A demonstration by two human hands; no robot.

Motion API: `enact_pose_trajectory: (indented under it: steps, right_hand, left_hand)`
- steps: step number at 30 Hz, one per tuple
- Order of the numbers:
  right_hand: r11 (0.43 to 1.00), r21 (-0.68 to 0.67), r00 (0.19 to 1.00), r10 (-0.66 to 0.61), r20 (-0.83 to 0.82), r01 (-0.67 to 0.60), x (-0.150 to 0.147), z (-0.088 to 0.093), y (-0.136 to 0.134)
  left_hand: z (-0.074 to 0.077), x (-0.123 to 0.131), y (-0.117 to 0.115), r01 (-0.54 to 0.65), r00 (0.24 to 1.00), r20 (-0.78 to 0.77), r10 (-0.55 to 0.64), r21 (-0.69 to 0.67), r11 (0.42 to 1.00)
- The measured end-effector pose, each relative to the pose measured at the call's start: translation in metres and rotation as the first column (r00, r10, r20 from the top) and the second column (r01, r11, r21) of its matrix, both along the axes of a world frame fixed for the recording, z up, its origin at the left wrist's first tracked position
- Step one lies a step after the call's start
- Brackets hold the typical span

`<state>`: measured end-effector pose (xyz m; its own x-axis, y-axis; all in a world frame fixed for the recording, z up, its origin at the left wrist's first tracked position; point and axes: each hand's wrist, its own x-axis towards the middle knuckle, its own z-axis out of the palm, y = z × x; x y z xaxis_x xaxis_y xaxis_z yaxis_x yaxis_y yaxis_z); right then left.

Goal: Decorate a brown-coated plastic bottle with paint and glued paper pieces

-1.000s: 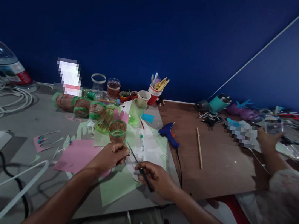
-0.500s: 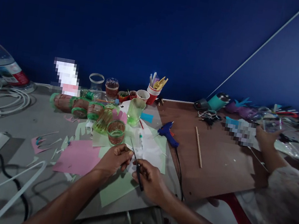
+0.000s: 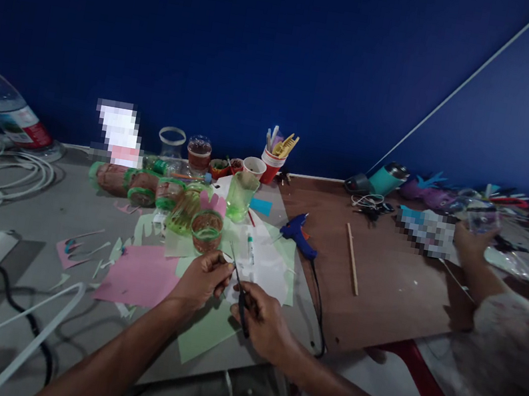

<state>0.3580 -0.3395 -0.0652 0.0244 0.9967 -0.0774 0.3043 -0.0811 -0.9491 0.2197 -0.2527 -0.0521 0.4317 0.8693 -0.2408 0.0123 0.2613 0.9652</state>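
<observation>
My left hand is pinched closed on a small white piece, mostly hidden by the fingers. In my right hand are dark-handled scissors, their thin blades pointing up and left, close beside my left fingertips. Under both hands lie green paper and white paper. Just beyond my left hand stands a clear cup with green bands. A marker rests on the white paper, and pink paper lies to the left.
A blue glue gun and a wooden stick lie to the right. Banded plastic pieces stand at the back left, near coiled cables. Another person's hand holds a clear object at the far right.
The scissors have shifted slightly and their blades look a little more apart. A white piece shows more clearly at my left fingertips. The view has moved slightly.
</observation>
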Motion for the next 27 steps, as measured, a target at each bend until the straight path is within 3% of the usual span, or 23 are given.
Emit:
enact_pose_trajectory:
  steps: [11, 20, 24, 27]
  right_hand:
    - [0.994, -0.108, 0.986, -0.001, -0.167, -0.017, 0.002, 0.000, -0.004]
    - [0.989, -0.144, 0.921, -0.032, -0.389, -0.026, 0.013, 0.014, 0.002]
    - [0.991, -0.120, 0.909, -0.100, -0.404, 0.056, 0.019, 0.020, 0.022]
    - [0.993, -0.097, 0.945, -0.089, -0.315, 0.061, 0.019, 0.026, 0.037]
  left_hand:
    - [0.004, -0.004, 0.007, -0.028, 0.999, 0.026, 0.028, -0.023, 0.999]
    - [-0.003, -0.005, 0.007, 0.133, 0.991, -0.027, -0.132, 0.026, 0.991]
    - [-0.001, -0.006, 0.006, 0.244, 0.963, -0.122, -0.241, 0.004, 0.970]
    - [0.001, -0.006, 0.005, 0.314, 0.937, -0.156, -0.312, -0.009, 0.949]
